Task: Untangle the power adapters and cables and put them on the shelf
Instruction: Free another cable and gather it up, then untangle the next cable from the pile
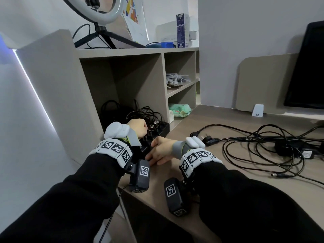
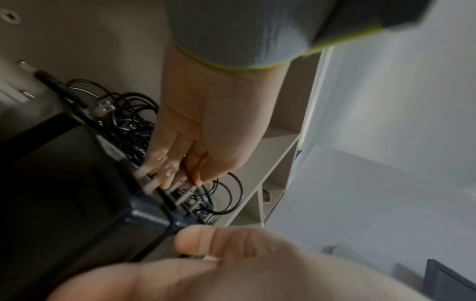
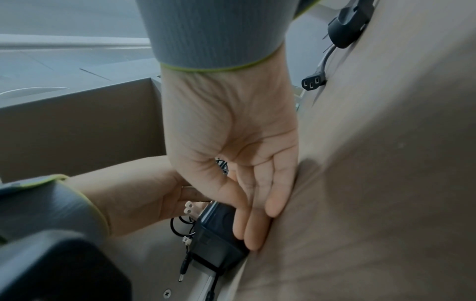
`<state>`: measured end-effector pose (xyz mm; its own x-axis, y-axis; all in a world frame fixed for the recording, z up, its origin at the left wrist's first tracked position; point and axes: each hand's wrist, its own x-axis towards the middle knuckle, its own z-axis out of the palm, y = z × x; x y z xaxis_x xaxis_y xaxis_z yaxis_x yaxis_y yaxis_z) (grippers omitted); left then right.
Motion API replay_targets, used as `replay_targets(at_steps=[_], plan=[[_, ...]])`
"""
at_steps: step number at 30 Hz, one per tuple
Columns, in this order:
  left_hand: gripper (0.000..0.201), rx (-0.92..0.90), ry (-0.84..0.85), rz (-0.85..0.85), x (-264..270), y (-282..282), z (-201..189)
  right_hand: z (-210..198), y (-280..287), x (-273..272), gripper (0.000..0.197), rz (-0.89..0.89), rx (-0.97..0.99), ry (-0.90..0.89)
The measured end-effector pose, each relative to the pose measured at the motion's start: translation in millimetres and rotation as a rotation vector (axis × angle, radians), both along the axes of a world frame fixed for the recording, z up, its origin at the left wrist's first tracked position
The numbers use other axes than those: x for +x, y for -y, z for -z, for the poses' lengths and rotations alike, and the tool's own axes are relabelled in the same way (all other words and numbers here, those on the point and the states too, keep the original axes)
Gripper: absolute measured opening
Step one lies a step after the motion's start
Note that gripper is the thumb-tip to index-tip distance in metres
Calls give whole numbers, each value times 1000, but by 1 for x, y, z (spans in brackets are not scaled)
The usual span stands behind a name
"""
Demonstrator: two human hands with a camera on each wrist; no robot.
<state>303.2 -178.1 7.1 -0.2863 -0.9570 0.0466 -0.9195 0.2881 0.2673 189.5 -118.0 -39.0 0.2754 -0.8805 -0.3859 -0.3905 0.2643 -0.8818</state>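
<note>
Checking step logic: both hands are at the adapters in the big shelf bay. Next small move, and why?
Probably release and draw the right hand back toward the cable tangle on the desk: its straight fingers only press the black adapter, already in the shelf bay; loose cables remain.

A row of power adapters [image 1: 157, 132] and coiled cables [image 1: 145, 114] lies in the shelf [image 1: 122, 51] compartment on the desk's [image 1: 228, 162] left; loose cables [image 1: 263, 148] sprawl right.

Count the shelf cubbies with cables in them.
2: the big left cubby holds black cables, the upper right cubby white cables. A further column at the right is mostly hidden.
</note>
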Motion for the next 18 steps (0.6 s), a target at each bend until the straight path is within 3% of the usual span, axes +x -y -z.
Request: replay_targets(at_steps=[5, 11, 14, 18], plan=[[35, -47, 104, 27, 0, 5, -1, 0, 4, -4, 22, 19, 47, -1], [39, -223, 151, -40, -4, 1, -25, -10, -1, -25, 22, 30, -13, -158], [33, -303, 60, 52, -30, -12, -40, -19, -11, -46, 29, 52, -83, -227], [26, -277, -18, 231, -76, -27, -50, -29, -26, -83, 20, 120, -108, -266]])
